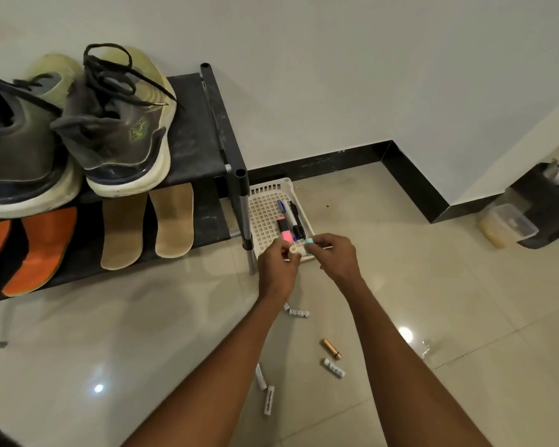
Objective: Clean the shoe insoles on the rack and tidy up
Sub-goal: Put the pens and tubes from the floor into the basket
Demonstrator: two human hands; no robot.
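Tidying appears to be the step in hand, with the cleaning hard to judge. Four insoles are lying on the lower shelf of the black rack (207,130) at the left of the frame: two orange insoles (42,250) and two tan insoles (171,221), under a pair of grey shoes (117,124); whether they are clean I cannot tell. A white basket (265,208) at centre is already holding a pink highlighter (284,232) and pens (292,219). Several small tubes (299,313) and a gold tube (332,349) are lying loose on the floor in the lower middle, so picking-up is unfinished. Just over the basket's near edge, the left hand (276,267) is pinching a small cream cylinder (295,250) with curled fingers, and the right hand (334,256) is pinching a small teal cap (309,241) beside it.
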